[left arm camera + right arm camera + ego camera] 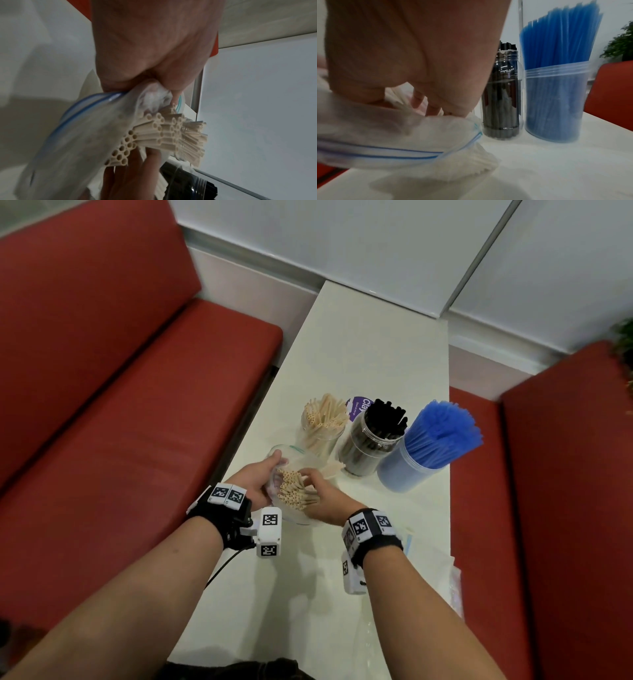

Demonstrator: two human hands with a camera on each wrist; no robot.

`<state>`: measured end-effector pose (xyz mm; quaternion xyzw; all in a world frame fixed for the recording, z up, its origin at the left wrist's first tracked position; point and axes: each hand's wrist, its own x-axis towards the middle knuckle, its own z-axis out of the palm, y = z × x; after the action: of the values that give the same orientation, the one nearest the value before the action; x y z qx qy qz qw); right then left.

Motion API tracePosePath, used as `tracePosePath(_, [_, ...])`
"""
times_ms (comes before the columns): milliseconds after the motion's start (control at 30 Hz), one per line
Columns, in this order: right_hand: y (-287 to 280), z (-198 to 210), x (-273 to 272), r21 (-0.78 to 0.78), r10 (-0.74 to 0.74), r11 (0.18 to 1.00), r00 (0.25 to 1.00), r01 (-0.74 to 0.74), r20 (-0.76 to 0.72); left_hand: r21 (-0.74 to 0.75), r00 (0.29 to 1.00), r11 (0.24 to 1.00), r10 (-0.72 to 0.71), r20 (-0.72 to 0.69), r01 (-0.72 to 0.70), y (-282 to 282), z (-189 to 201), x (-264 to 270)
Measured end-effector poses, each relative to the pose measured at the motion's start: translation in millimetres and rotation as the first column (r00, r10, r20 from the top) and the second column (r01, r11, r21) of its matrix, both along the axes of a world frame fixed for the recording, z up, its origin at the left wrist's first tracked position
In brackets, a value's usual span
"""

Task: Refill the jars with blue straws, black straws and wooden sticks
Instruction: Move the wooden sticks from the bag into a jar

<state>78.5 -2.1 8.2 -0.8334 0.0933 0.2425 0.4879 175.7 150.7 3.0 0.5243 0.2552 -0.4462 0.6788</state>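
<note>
On the white table (370, 354) my left hand (274, 465) pinches the mouth of a clear zip bag (284, 455), its plastic bunched between thumb and fingers (155, 94). A bundle of beige wooden sticks (294, 491) pokes out of the bag (77, 135), their hollow ends (154, 135) showing. My right hand (310, 479) curls around that bundle, fingers (419, 100) inside the bag (385, 135). Just behind stand three jars: wooden sticks (323, 422), black straws (373, 440) (501, 101) and blue straws (424, 446) (554, 101).
A purple-labelled lid (359, 407) lies behind the jars. Crumpled clear plastic bags (442, 577) sit at the table's right edge near me. Red benches (120, 405) (565, 508) flank the narrow table, and a plant (625, 344) is at far right.
</note>
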Motion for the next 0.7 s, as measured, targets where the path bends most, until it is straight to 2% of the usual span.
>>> tracePosePath(100, [4, -7, -9, -0.111, 0.044, 0.993, 0.999, -0.043, 0.013, 0.012, 0.999, 0.999, -0.044, -0.009, 0.045, -4, 0, -4])
tracePosePath(200, [9, -10, -15, -0.179, 0.001, 0.984, 0.992, 0.021, 0.122, -0.007, 0.997, 0.998, -0.069, -0.022, 0.069, -5, 2, -7])
tracePosePath(367, [2, -12, -21, -0.18, -0.073, 0.978, 0.985, 0.101, 0.156, -0.038, 0.999, 0.999, -0.038, -0.029, 0.037, 0, 2, -6])
tracePosePath(533, [-3, -11, -22, -0.198, -0.137, 0.962, 0.959, 0.189, 0.25, 0.014, 1.0, 1.0, -0.023, -0.012, 0.023, 1, 0, -9])
tracePosePath(700, [-5, -4, -18, -0.158, -0.228, 0.949, 0.94, 0.273, 0.253, -0.01, 1.0, 1.0, -0.014, 0.002, 0.014, 1, 3, -6])
